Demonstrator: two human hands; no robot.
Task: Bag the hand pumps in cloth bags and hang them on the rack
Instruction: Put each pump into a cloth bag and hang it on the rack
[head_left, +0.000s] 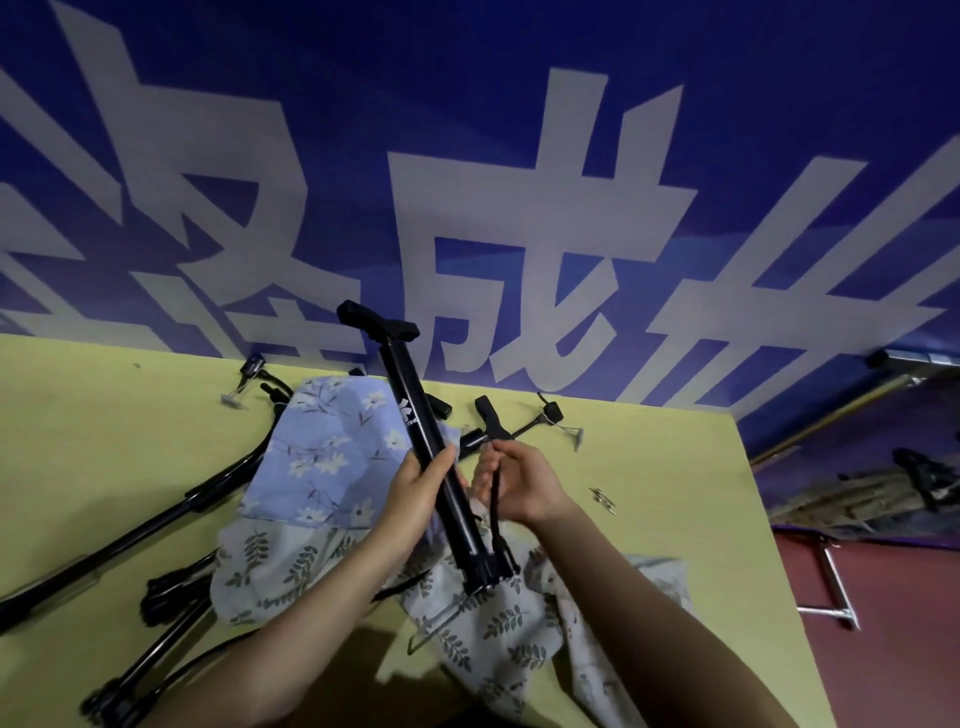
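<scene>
A black hand pump (410, 415) with a T-handle is held tilted above the yellow table (675, 499). My left hand (415, 493) grips its barrel near the middle. My right hand (519, 483) pinches the pump's black hose (496, 512), which runs down to the pump's foot. Under the pump lie a blue flowered cloth bag (322, 447) and a white leaf-print cloth bag (498, 623). More black pumps lie on the table: two at the left (171, 514) (156, 649) and one behind my hands (488, 410).
A blue wall (519, 156) with large white characters rises right behind the table. Small metal clips (602, 500) lie on the table right of my right hand. A metal-framed rack (831, 577) and dark items stand on the red floor at the right.
</scene>
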